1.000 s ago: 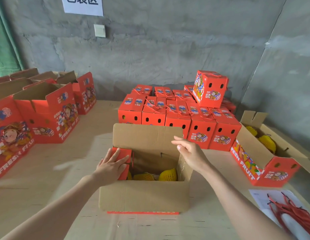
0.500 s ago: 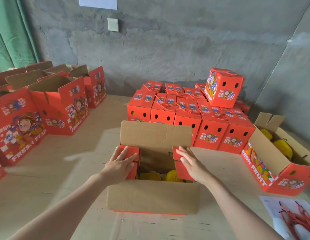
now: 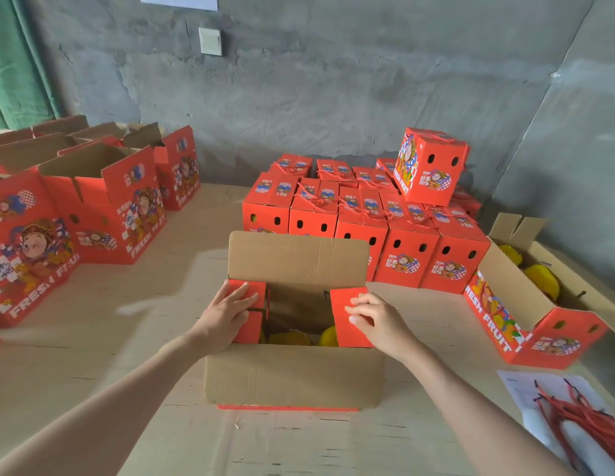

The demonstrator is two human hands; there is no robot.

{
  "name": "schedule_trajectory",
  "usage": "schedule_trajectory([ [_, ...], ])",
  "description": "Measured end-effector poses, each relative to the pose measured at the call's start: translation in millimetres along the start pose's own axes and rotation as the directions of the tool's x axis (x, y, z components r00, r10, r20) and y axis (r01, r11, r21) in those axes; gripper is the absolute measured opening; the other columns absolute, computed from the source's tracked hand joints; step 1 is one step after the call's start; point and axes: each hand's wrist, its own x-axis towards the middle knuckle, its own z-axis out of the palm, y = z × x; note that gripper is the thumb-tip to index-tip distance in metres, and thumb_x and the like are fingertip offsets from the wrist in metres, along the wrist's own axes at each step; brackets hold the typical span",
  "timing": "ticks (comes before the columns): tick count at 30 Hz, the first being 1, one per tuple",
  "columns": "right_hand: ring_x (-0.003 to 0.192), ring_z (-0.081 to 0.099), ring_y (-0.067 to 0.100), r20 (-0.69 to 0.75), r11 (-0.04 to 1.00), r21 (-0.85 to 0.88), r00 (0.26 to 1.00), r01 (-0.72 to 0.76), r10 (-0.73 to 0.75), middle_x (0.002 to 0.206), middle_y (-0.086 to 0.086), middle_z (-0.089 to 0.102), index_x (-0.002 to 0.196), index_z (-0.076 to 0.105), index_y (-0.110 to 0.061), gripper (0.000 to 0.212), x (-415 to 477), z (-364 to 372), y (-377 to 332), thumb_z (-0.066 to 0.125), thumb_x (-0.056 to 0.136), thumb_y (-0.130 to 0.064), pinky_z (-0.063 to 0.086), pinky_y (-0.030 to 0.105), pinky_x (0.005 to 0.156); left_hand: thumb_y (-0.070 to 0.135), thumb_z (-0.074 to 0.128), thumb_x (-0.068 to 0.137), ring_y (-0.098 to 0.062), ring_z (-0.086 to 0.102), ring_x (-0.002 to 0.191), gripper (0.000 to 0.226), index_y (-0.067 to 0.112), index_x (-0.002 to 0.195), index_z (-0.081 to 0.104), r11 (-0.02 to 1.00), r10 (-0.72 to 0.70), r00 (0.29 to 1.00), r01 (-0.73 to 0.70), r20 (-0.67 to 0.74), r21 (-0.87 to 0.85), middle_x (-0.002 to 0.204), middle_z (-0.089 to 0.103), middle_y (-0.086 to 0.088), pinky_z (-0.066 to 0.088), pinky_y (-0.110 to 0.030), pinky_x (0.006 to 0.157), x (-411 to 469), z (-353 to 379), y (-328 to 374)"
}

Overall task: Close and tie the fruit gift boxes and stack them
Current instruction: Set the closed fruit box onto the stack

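Observation:
An open fruit gift box (image 3: 292,376) stands on the table in front of me, its far and near long flaps upright with brown insides showing. My left hand (image 3: 227,312) presses flat on the red left side flap (image 3: 246,324), folded inward. My right hand (image 3: 375,319) rests with slightly bent fingers on the red right side flap (image 3: 347,317), also folded inward. Between the flaps, yellow net-wrapped fruit (image 3: 289,338) shows inside. Closed, tied red boxes (image 3: 364,228) stand in rows behind, with one box (image 3: 429,166) stacked on top.
Several open red boxes (image 3: 103,207) stand at the left. Another open box with yellow fruit (image 3: 536,304) lies at the right. Red cords (image 3: 570,420) rest on white paper at the lower right. A grey concrete wall runs behind the table.
My right hand has pushed the right side flap further down and inward. My left hand stays on the left flap. The view has shifted slightly.

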Motion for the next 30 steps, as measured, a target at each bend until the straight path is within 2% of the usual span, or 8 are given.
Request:
schedule_trajectory([
  [2, 0.135, 0.033, 0.007, 0.064, 0.992, 0.122, 0.997, -0.039, 0.031, 0.137, -0.004, 0.049, 0.120, 0.064, -0.019, 0.030, -7.8, -4.7, 3.5, 0.056, 0.094, -0.007, 0.025, 0.018, 0.107, 0.016, 0.035, 0.103, -0.021, -0.010, 0.146, 0.045, 0.020, 0.147, 0.031, 0.998, -0.002, 1.000, 0.001, -0.011, -0.065, 0.159, 0.007, 0.002, 0.007, -0.037, 0.117, 0.2, 0.1, 1.1],
  [4, 0.138, 0.029, 0.003, 0.069, 0.969, 0.234, 0.995, -0.083, 0.068, 0.139, -0.010, 0.046, 0.103, 0.061, -0.031, 0.026, -14.1, -7.8, 3.0, 0.057, 0.093, -0.008, 0.025, 0.023, 0.111, 0.012, 0.041, 0.101, -0.021, -0.004, 0.147, 0.045, 0.019, 0.145, 0.037, 0.986, -0.004, 0.999, -0.001, -0.032, -0.167, 0.159, 0.011, 0.001, 0.014, -0.039, 0.118, -0.6, -0.9, 1.6],
  [7, 0.138, 0.029, 0.002, 0.063, 0.972, 0.227, 0.997, -0.063, 0.050, 0.143, -0.006, 0.044, 0.084, 0.065, -0.025, 0.018, -16.8, -10.1, 2.9, 0.061, 0.092, -0.009, 0.023, 0.016, 0.110, 0.005, 0.051, 0.095, -0.023, 0.019, 0.144, 0.042, 0.018, 0.134, 0.053, 0.948, -0.033, 0.993, -0.004, -0.111, -0.319, 0.155, 0.026, -0.001, 0.035, -0.040, 0.109, -6.3, -5.6, -0.4],
  [10, 0.137, 0.021, -0.005, 0.124, 0.986, 0.166, 0.992, -0.019, -0.002, 0.143, -0.013, 0.036, 0.102, 0.072, -0.017, 0.019, -19.9, -15.9, 7.7, 0.056, 0.095, -0.009, 0.019, 0.001, 0.103, 0.005, 0.062, 0.089, -0.018, 0.030, 0.141, 0.034, 0.015, 0.122, 0.064, 0.954, 0.007, 0.984, -0.060, -0.178, -0.294, 0.144, 0.045, 0.000, 0.029, -0.035, 0.113, -10.6, -9.8, -5.4],
  [13, 0.138, 0.015, -0.006, 0.192, 0.993, 0.115, 0.981, 0.002, -0.024, 0.144, -0.017, 0.030, 0.115, 0.068, -0.017, 0.029, -22.3, -21.6, 12.1, 0.048, 0.098, -0.005, 0.013, -0.003, 0.101, 0.012, 0.063, 0.089, -0.017, 0.031, 0.140, 0.033, 0.012, 0.123, 0.063, 0.970, 0.029, 0.987, -0.066, -0.159, -0.234, 0.142, 0.047, 0.000, 0.022, -0.034, 0.117, -11.3, -11.2, -7.1],
  [22, 0.130, 0.003, -0.026, 0.284, 0.997, -0.042, 0.958, 0.062, -0.047, 0.148, -0.021, 0.021, 0.135, 0.051, -0.023, 0.050, -30.5, -28.5, 16.0, 0.037, 0.098, 0.007, 0.004, 0.000, 0.106, 0.016, 0.060, 0.092, -0.019, 0.028, 0.142, 0.033, 0.013, 0.124, 0.062, 0.982, 0.023, 0.988, -0.051, -0.155, -0.183, 0.144, 0.044, -0.001, 0.021, -0.035, 0.117, -8.1, -8.1, -8.2],
  [27, 0.140, 0.000, -0.013, 0.347, 0.997, -0.070, 0.938, 0.043, -0.016, 0.151, -0.024, 0.010, 0.143, 0.039, -0.028, 0.069, -32.9, -31.1, 16.7, 0.031, 0.090, 0.015, -0.003, 0.000, 0.105, 0.019, 0.057, 0.094, -0.019, 0.025, 0.143, 0.034, 0.014, 0.127, 0.060, 0.988, 0.029, 0.991, -0.048, -0.127, -0.149, 0.147, 0.042, 0.000, 0.022, -0.034, 0.115, -8.4, -7.8, -8.0],
  [30, 0.138, -0.009, -0.016, 0.403, 0.990, -0.129, 0.915, 0.065, -0.008, 0.151, -0.032, -0.001, 0.146, 0.028, -0.039, 0.079, -34.3, -33.7, 18.5, 0.041, 0.085, 0.010, -0.001, 0.009, 0.111, 0.019, 0.057, 0.094, -0.019, 0.024, 0.143, 0.035, 0.014, 0.129, 0.058, 0.990, 0.028, 0.993, -0.043, -0.112, -0.131, 0.148, 0.040, 0.001, 0.023, -0.036, 0.115, -8.5, -8.0, -7.0],
])
